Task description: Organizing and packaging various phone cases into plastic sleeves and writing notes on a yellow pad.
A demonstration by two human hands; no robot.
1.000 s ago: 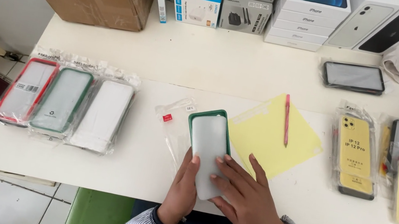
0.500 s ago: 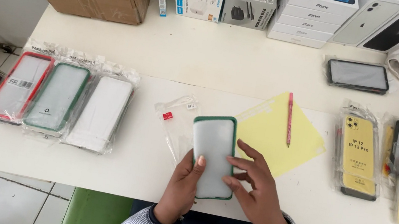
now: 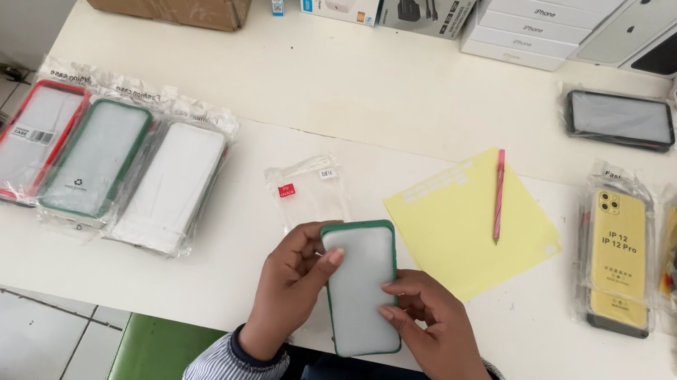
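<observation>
Item: phone case [image 3: 361, 287], green rim, frosted back, held just above the near edge of the white table [image 3: 373, 95], at about 6 o'clock of the view.

Left hand [image 3: 290, 287]: wrapped around the case's left edge, thumb laid over the rim near its top corner. Right hand [image 3: 438, 335]: fingertips pressed on the case's right edge and face. Both hands are closed on the case; neither is free.

Step in hand, as judged: the case is out of its wrapper and being turned over and looked at.

Surroundings: empty clear bag [image 3: 306, 194] at 11 o'clock of the case, touching it or nearly so. Yellow sheet [image 3: 460, 229] at 2 o'clock, a pink pen [image 3: 498, 194] lying on it. Three bagged cases [image 3: 100, 164] in a row at 9 o'clock, well apart. Yellow bagged cases [image 3: 620, 260] at 3 o'clock.

Handling note: any shift of the case calls for an even hold on both long edges, since the rim looks thin and flexible.
</observation>
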